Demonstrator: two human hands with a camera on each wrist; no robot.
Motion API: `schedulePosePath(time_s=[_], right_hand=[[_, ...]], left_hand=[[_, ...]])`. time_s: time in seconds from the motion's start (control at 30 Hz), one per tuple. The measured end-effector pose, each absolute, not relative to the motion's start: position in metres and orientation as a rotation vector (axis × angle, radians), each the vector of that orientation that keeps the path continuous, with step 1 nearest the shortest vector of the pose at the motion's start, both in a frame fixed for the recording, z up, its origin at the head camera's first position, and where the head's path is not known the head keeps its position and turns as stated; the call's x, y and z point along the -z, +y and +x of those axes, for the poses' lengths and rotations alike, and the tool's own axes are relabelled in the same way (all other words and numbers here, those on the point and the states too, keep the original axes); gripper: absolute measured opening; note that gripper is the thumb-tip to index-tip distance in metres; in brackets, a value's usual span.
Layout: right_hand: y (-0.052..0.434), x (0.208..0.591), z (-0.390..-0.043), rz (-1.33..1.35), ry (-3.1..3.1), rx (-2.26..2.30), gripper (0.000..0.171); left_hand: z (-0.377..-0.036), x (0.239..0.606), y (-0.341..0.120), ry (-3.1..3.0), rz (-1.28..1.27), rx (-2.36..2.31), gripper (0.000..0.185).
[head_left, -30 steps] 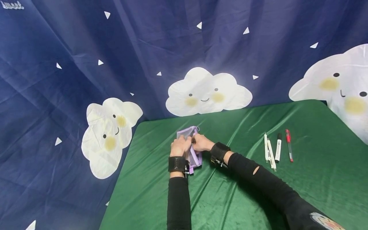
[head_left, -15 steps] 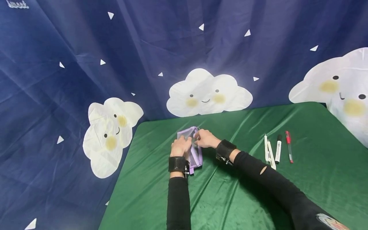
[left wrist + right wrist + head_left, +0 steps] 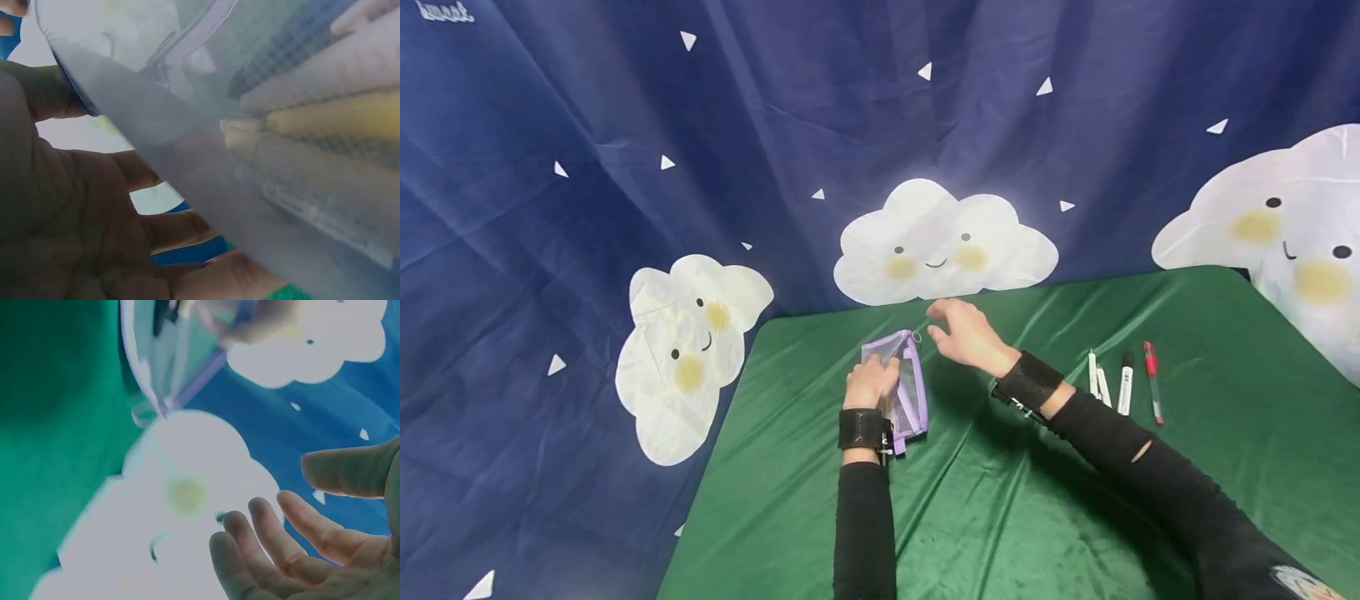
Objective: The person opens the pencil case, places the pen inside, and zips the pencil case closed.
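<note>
A purple-edged see-through pencil case [image 3: 913, 379] stands on the green cloth toward the table's left side. My left hand [image 3: 870, 385] holds it; in the left wrist view its fingers [image 3: 175, 231] reach round the edge of the translucent side. Through that side show several pens [image 3: 331, 122], among them a yellow one. To the right of the case my right hand [image 3: 967, 335] hovers, fingers spread and apart from it. The right wrist view shows nothing between its thumb and fingers [image 3: 269, 531]. A small ring [image 3: 144, 415] hangs at the case's far end.
On the right lie a red-capped pen [image 3: 1152, 375], a white marker [image 3: 1125, 385] with a black cap, and two slim white sticks, one of them [image 3: 1093, 375] partly behind the right forearm. A blue curtain [image 3: 760, 125] with clouds rises behind the green table [image 3: 805, 500].
My right hand has come off the pencil case's zip edge and moved up and to the right, its fingers opening. My left hand has stayed on the case.
</note>
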State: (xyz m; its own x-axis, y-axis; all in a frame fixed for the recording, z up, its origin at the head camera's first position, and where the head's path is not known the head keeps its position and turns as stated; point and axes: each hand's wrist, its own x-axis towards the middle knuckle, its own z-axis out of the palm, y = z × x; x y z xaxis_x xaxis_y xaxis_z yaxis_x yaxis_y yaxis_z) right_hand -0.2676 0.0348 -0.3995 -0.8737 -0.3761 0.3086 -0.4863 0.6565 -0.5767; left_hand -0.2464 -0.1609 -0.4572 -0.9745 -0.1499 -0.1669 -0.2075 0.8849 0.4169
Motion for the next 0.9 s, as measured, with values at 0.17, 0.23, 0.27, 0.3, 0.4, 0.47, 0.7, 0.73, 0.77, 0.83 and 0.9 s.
schedulePosePath(time_s=[0.17, 0.23, 0.27, 0.3, 0.4, 0.47, 0.7, 0.73, 0.77, 0.83, 0.9], right_hand=[[0.065, 0.383, -0.261, 0.676, -2.601, -0.947, 0.031], [0.079, 0.38, -0.259, 0.651, -2.567, -0.927, 0.031], [0.086, 0.38, -0.258, 0.637, -2.55, -0.919, 0.03], [0.093, 0.379, -0.257, 0.622, -2.536, -0.913, 0.03], [0.116, 0.376, -0.255, 0.574, -2.495, -0.886, 0.03], [0.131, 0.374, -0.254, 0.536, -2.475, -0.866, 0.03], [0.179, 0.372, -0.248, 0.371, -2.44, -0.821, 0.03], [0.184, 0.373, -0.248, 0.35, -2.439, -0.822, 0.03], [0.19, 0.374, -0.247, 0.328, -2.442, -0.825, 0.03], [0.201, 0.376, -0.246, 0.29, -2.45, -0.83, 0.031], [0.212, 0.38, -0.245, 0.256, -2.462, -0.826, 0.032]], left_hand=[[-0.247, 0.46, -0.16, 2.924, -0.286, -0.683, 0.058], [-0.246, 0.461, -0.16, 2.925, -0.293, -0.683, 0.058], [-0.246, 0.461, -0.159, 2.926, -0.296, -0.678, 0.057], [-0.246, 0.46, -0.159, 2.931, -0.295, -0.668, 0.058], [-0.246, 0.459, -0.158, 2.939, -0.294, -0.636, 0.059], [-0.247, 0.458, -0.158, 2.939, -0.295, -0.621, 0.059], [-0.249, 0.456, -0.156, 2.933, -0.303, -0.589, 0.059], [-0.249, 0.456, -0.156, 2.929, -0.308, -0.586, 0.059], [-0.249, 0.456, -0.155, 2.927, -0.312, -0.586, 0.059], [-0.249, 0.457, -0.154, 2.921, -0.32, -0.586, 0.059], [-0.248, 0.457, -0.154, 2.915, -0.321, -0.586, 0.06]])
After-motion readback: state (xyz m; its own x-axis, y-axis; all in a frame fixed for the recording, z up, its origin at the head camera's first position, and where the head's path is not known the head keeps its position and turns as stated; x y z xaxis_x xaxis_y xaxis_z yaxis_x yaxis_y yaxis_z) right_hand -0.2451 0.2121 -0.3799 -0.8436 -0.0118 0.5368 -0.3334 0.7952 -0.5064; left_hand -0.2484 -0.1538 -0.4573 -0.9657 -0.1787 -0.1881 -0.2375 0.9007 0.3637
